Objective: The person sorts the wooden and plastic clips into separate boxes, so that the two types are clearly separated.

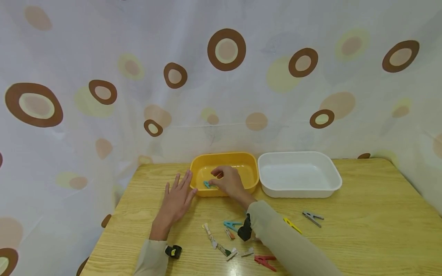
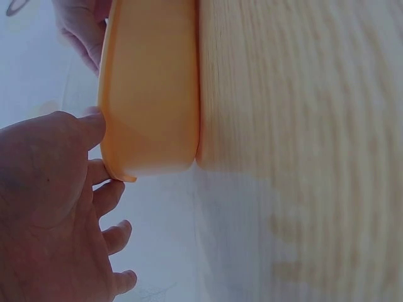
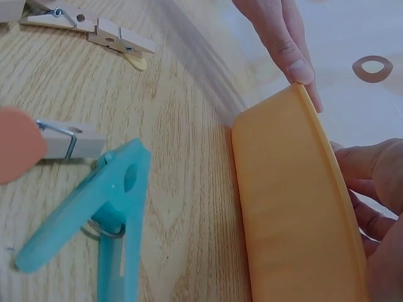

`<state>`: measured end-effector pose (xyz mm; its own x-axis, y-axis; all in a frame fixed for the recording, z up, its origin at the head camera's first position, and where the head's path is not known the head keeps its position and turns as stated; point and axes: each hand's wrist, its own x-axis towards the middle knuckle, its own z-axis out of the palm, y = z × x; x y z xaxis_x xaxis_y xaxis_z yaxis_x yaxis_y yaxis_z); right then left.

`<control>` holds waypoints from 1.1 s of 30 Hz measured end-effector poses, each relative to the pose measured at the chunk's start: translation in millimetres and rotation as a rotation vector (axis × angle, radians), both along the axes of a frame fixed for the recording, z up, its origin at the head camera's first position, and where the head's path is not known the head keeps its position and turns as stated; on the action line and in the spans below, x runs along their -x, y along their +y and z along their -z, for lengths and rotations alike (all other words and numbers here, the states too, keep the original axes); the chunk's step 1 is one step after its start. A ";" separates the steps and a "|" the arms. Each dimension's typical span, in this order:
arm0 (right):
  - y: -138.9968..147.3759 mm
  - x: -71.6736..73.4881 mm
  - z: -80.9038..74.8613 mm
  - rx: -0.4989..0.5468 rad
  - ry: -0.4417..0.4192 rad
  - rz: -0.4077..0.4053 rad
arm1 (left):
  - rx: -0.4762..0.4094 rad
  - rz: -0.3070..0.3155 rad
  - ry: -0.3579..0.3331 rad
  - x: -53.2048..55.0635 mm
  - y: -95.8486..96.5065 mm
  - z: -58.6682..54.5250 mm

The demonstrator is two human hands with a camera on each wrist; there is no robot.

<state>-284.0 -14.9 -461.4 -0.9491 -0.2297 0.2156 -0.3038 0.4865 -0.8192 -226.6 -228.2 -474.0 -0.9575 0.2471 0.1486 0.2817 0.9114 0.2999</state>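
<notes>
Head view: wood table (image 1: 373,218) under everything, white tub (image 1: 300,194) on the R, yellow tub (image 1: 224,158) just beside it. Tubs look like stiff plastic, prob. light; best taken by the rim. L hand (image 1: 175,202) is at the yellow tub's L end, fingers spread, w/ thumb & fingertips touching the rim, not wrapped round it. R hand (image 1: 229,183) dips into the same tub, fingers bent, thumb & index tips at the small blue clip (image 1: 206,184); can't tell if they pinch it or only touch. That clip's inside the yellow tub, toward the near L corner. Looks like hard plastic: v. light, stiff, maybe a bit slippery, not esp. fragile. I'd hold it mid-body, b/c squeezing the handle ends would prob. open it.
</notes>
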 end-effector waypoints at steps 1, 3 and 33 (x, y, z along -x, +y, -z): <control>0.1 -0.2 -0.1 0.000 0.001 0.000 | 0.000 -0.001 -0.002 -0.1 0.0 0.1; 0.4 -0.7 -0.6 0.002 0.005 -0.001 | -0.002 -0.001 0.001 -0.2 0.0 0.4; 59.4 -43.9 -23.9 0.124 0.124 -0.028 | -0.014 0.010 0.013 0.2 -0.8 1.9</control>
<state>-240.1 44.6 -437.5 -0.9072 -0.2203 0.3584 -0.4179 0.3743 -0.8278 -226.8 -229.0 -475.9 -0.9531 0.2540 0.1647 0.2944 0.9043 0.3091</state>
